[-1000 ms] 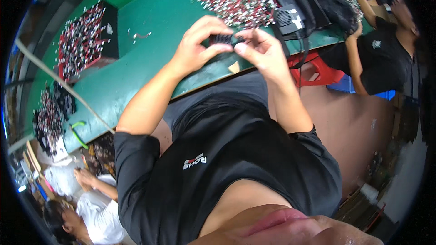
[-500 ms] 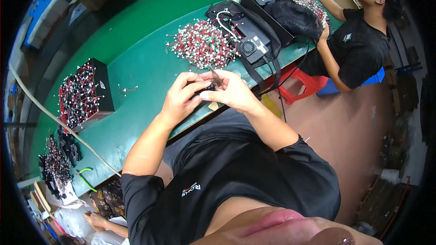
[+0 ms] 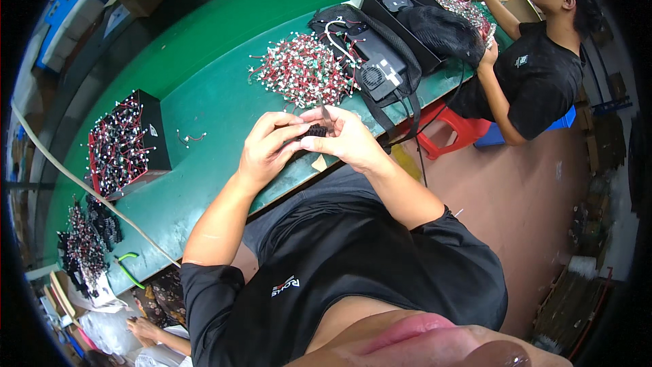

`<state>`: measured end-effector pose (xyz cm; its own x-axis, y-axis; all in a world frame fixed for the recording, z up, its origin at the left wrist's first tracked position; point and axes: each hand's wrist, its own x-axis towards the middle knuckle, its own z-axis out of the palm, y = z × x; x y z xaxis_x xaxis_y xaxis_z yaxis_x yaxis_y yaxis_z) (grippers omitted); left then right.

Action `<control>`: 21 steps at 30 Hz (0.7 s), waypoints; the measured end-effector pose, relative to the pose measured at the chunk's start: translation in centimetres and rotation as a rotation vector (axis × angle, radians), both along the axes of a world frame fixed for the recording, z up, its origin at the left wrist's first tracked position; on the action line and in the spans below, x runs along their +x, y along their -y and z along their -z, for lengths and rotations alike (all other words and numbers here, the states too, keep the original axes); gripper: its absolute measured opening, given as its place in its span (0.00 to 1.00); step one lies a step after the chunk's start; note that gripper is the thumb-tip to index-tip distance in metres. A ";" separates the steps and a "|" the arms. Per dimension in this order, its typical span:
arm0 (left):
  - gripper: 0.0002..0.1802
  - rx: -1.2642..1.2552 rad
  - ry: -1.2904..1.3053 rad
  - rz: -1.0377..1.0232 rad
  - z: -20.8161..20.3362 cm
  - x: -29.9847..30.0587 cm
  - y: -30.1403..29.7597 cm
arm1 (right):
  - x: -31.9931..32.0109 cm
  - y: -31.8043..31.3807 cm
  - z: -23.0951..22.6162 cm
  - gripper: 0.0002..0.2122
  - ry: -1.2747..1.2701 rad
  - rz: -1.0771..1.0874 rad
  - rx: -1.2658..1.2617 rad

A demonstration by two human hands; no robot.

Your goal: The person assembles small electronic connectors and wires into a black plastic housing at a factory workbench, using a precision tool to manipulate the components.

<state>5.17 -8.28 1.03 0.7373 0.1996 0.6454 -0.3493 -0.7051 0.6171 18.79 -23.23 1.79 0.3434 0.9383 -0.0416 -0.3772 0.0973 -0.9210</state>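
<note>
Both forearms rise from the person's dark sleeves and angle inward, so that the two hands meet over the near edge of the green counter (image 3: 221,122). The left hand (image 3: 263,144) comes in from the left, its back turned up and its fingers bent over toward the right; the right hand (image 3: 348,140) faces it, wrist cocked, with the thumb lying across toward the left fingertips. The fingers of both hands are drawn in narrow, pinching a small black ridged piece (image 3: 315,132) between them, partly hidden by the thumbs. A thin dark pointed object (image 3: 324,109) sticks up at the right hand's fingers; how it is gripped cannot be told.

Just below the fingers lies a beige scrap (image 3: 319,163), at the counter's edge. Beyond the fingers spreads a heap of red and white wire leads (image 3: 299,71), near but apart from them. To the heap's right, farther from the fingers, is a grey device with a round grille (image 3: 380,76). Well to the left of the fingers stands a dark box (image 3: 157,139) filled with more leads, and a loose lead (image 3: 192,138) lies between.
</note>
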 end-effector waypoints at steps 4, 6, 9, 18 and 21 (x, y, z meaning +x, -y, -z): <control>0.20 0.019 -0.009 0.005 -0.2 0.0 0.1 | 0.3 0.1 -0.2 0.18 -0.001 -0.010 -0.056; 0.20 0.020 -0.006 0.017 -0.3 0.0 0.2 | 0.3 0.1 -0.3 0.17 -0.028 -0.029 -0.046; 0.20 -0.003 0.011 0.022 0.1 0.1 0.2 | 0.2 0.0 -0.4 0.17 -0.021 -0.011 -0.045; 0.21 0.038 0.029 -0.024 0.0 0.3 0.2 | 0.1 0.0 -0.6 0.19 -0.142 0.012 -0.140; 0.21 0.001 0.034 -0.005 0.2 0.2 0.2 | 0.2 0.2 -0.5 0.19 -0.149 0.015 -0.136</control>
